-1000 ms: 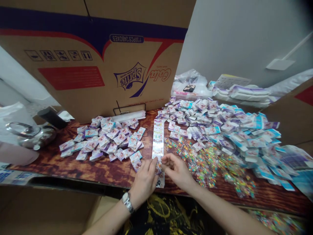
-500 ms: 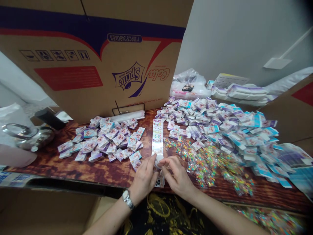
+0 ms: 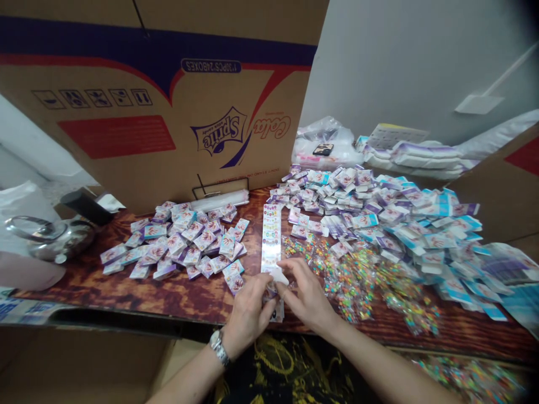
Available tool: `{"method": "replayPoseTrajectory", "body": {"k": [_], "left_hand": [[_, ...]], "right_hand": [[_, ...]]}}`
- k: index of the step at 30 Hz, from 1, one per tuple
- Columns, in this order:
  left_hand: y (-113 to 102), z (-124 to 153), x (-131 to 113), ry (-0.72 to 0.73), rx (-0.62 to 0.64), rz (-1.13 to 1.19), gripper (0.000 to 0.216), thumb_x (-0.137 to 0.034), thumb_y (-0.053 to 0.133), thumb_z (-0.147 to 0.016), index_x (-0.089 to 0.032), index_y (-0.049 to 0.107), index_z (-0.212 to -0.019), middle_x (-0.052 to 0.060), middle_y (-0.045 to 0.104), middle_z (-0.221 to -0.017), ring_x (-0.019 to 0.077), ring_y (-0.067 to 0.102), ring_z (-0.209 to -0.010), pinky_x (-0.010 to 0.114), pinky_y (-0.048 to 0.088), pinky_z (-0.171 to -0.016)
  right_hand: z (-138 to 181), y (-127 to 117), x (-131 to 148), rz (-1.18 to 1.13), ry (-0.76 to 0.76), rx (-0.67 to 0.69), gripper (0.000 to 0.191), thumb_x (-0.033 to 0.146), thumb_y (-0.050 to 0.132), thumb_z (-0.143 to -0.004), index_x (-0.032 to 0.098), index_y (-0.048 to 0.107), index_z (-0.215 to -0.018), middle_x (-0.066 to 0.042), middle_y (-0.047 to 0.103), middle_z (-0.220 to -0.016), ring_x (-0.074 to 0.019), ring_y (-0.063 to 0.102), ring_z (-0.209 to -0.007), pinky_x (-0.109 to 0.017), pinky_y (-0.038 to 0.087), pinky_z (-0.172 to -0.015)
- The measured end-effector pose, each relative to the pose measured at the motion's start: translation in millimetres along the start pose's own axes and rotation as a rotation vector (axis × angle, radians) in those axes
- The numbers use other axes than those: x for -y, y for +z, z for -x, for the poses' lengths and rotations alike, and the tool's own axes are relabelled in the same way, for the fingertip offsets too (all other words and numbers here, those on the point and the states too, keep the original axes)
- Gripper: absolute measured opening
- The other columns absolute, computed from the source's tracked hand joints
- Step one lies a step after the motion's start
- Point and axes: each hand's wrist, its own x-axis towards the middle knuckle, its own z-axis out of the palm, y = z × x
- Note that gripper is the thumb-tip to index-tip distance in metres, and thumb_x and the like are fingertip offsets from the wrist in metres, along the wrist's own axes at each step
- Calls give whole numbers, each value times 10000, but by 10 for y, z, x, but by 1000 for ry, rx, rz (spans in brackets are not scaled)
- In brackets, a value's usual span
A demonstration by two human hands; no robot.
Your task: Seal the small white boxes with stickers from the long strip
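My left hand, with a watch on the wrist, and my right hand meet at the table's front edge. Both pinch a small white box at the near end of a long sticker strip that lies flat on the wooden table. A pile of small purple-and-white boxes lies to the left of the strip. A much larger heap of flat boxes spreads to the right. Small clear bags of coloured beads lie just right of my right hand.
A big printed cardboard carton stands upright behind the table. A metal kettle sits at the far left. Plastic bags and stacked white packs lie at the back right. Another cardboard flap rises at the right.
Both hands stayed at the near end of the strip. The fingers shifted slightly and a small white box now shows between the fingertips.
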Motion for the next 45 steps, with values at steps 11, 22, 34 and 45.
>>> {"method": "replayPoseTrajectory", "body": {"k": [11, 22, 34, 45], "left_hand": [[68, 34, 68, -5, -53, -146, 492, -88, 451, -784, -139, 346, -1261, 136, 571, -1125, 221, 575, -1014, 352, 494, -854], [147, 2, 30, 3, -38, -340, 702, -87, 342, -845, -77, -45, -1431, 229, 464, -1250, 267, 509, -1101, 401, 472, -882], [99, -55, -21, -42, 22, -250, 727, -77, 295, -846, -79, -167, -1408, 234, 436, -1191, 278, 478, -1049, 467, 438, -879], [-382, -245, 337, -62, 48, -568, 673, -204, 405, -851, -85, 82, -1429, 135, 550, -973, 233, 540, -832, 326, 498, -679]], "right_hand": [[-5, 90, 78, -314, 199, -63, 119, 250, 554, -842, 185, 633, -904, -22, 653, -848, -152, 608, -808, -267, 492, -738], [58, 145, 173, -38, -4, -134, 226, 152, 467, -871, 204, 624, -1025, -64, 642, -956, -184, 594, -887, -316, 492, -790], [176, 291, 93, 106, -86, -177, 398, 163, 407, -908, 208, 411, -1303, -109, 582, -1158, -210, 553, -1076, -374, 497, -892], [-102, 202, -138, 195, -243, 24, 470, 231, 406, -920, 209, 328, -1383, -108, 538, -1263, -222, 495, -1165, -403, 458, -949]]}}
